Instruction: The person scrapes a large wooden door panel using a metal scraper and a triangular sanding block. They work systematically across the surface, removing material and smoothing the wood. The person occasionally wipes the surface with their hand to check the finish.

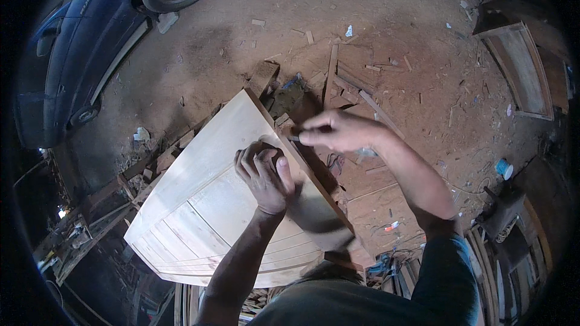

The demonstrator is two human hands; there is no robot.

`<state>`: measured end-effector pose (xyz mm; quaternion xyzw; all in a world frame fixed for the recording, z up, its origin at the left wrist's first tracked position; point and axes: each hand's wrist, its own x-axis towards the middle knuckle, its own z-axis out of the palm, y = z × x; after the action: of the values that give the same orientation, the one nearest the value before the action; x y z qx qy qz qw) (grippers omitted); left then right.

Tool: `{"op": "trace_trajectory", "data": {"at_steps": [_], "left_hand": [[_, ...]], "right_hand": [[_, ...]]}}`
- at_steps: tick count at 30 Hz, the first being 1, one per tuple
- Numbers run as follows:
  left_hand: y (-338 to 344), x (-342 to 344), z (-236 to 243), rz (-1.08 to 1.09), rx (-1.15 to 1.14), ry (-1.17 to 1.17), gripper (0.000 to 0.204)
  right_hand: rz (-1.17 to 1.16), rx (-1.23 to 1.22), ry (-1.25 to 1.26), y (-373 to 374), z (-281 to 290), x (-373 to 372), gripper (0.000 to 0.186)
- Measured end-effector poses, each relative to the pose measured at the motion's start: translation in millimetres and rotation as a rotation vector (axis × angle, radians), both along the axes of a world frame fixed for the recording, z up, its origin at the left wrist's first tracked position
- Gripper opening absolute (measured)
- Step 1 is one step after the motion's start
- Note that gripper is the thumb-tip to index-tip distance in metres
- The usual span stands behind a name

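A large pale wooden panel (211, 163), like a door with grooved boards, lies in front of me, its thick edge running along the right. My left hand (264, 178) is over the panel near that edge, fingers curled and thumb apart; a dark patch between them hides what it holds, if anything. Just past the edge, my right hand (341, 131) is closed, thumb and fingers pinched on a small dark, narrow piece (293, 138) that I cannot make out. Its tip points at the panel's edge. Slight blur softens this hand.
Wood offcuts (347, 87) litter the brown dirt floor beyond the panel. A dark blue car (90, 42) stands at the far left. To the right are a wooden frame (516, 69) and a blue-green spool (503, 169). Stacked boards (483, 265) lie near my right side.
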<state>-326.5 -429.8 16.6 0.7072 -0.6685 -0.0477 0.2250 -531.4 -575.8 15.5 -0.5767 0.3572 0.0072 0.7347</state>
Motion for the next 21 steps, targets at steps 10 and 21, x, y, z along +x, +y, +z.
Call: {"op": "trace_trajectory", "data": {"at_steps": [10, 21], "left_hand": [[1, 1, -1, 0.022, -0.02, -0.004, 0.024], [-37, 20, 23, -0.497, 0.114, -0.272, 0.031]], "right_hand": [[0.113, 0.194, 0.042, -22, 20, 13, 0.041], [-0.445, 0.336, -0.071, 37, 27, -60, 0.046]]}}
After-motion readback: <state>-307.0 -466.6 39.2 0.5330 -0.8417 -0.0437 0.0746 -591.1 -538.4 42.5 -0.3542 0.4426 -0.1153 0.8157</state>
